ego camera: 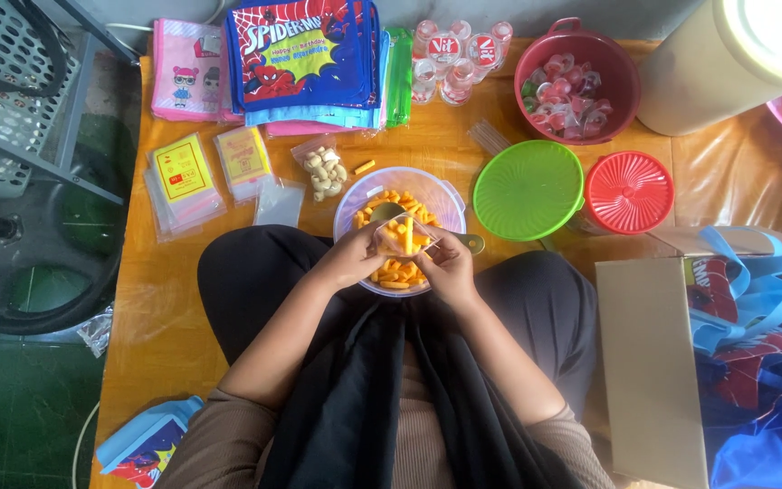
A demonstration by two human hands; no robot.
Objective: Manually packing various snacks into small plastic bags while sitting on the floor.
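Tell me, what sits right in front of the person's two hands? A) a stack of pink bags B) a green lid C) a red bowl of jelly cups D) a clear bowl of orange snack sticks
D: both the left hand and right hand hold a small clear bag over the clear bowl of orange snack sticks.

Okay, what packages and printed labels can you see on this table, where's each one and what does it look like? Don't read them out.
Small clear packet: held by left hand and right hand over the clear bowl, orange snacks inside.
Sleeve stacks: table's left, clear with yellow-red labels.
Filled packet: beside them, pale snacks.
Printed bags: top centre, blue-red.
Pink bags: top left.
Water cups: top, red-white lids.
Cardboard box: right, brown.
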